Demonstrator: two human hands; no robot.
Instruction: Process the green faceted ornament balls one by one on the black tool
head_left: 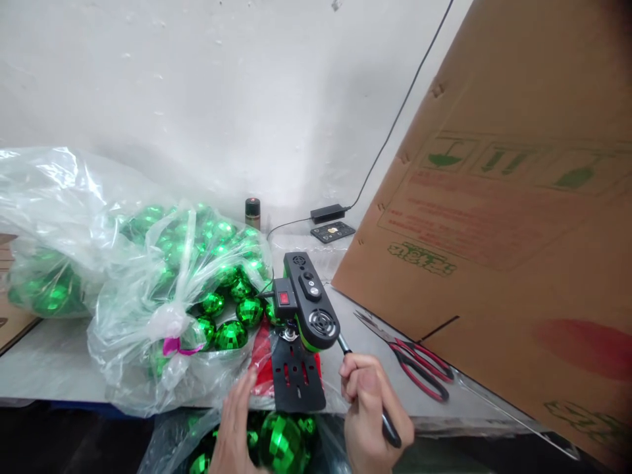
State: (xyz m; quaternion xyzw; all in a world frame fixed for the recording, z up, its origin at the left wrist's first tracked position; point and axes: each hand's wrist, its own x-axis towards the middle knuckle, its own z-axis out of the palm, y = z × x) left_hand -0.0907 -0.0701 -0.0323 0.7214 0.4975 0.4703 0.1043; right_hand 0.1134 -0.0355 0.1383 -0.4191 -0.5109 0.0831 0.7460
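head view: right hand [372,411] clenched round the black lever [392,431] of the machine [309,299]; left hand [236,428] open, holding nothing, fingers flat beside the plate [296,382], above green balls [279,442].

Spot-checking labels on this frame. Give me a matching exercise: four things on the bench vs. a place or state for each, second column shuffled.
Things
1. scissors
2. small can
3. lever
4. bag of green balls

Place or state
A. standing at the back against the wall
B. gripped in the right hand
C. lying flat beside the cardboard box
D. tied shut with a pink ribbon

Pairs: 1-C, 2-A, 3-B, 4-D
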